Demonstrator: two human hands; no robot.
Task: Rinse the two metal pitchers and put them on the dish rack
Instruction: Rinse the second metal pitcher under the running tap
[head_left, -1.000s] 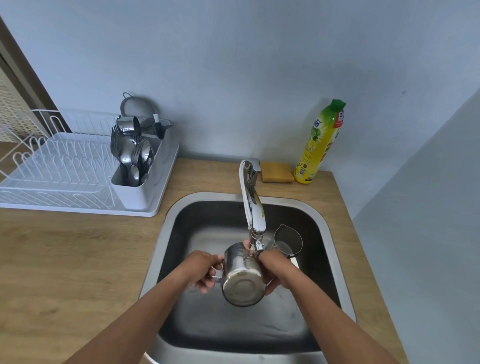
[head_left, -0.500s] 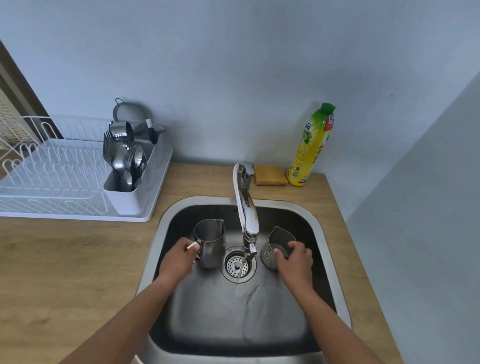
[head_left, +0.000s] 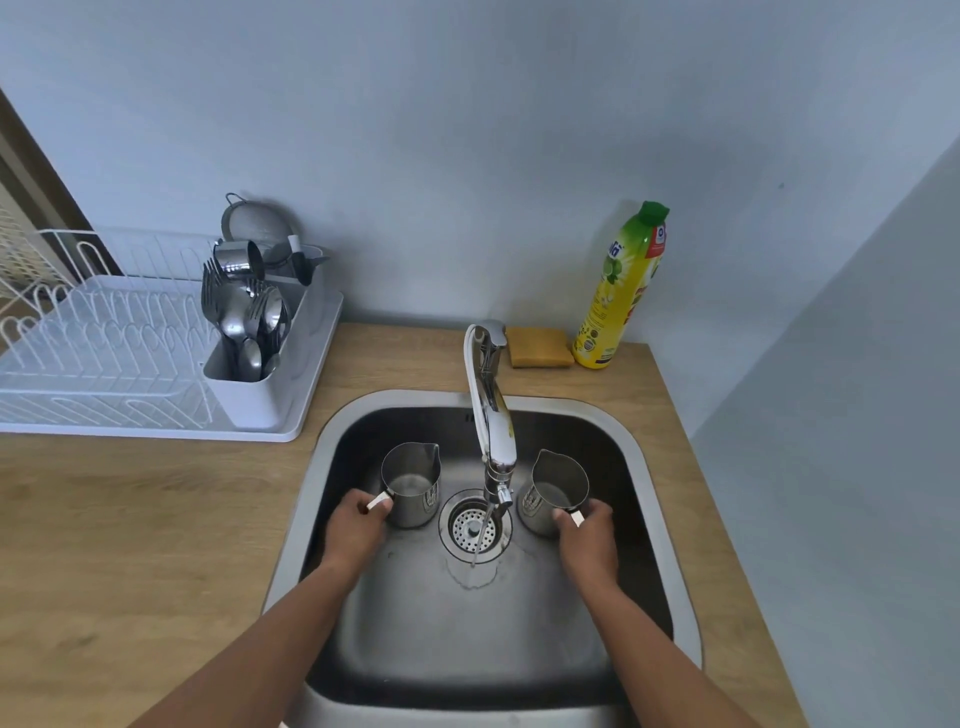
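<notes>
A white wire dish rack (head_left: 104, 358) is seen on the wooden counter at left. In the steel sink (head_left: 652, 483), the left metal pitcher (head_left: 411, 483) is gripped by its handle in the left hand (head_left: 356, 535); across the running chrome tap (head_left: 491, 415), the right metal pitcher (head_left: 553, 491) is likewise clasped by the right hand (head_left: 587, 543).

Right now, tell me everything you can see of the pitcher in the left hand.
The left pitcher is a small, shiny, steel-looking cylinder with an open top and a pointed spout on its far rim. It stands upright on the floor of the sink, left of the drain and clear of the running water. A reflection or a little water shows inside; I cannot tell which. The left hand grips its handle on the near-left side, its fingers wrapped around it. Nothing else touches it.
</notes>
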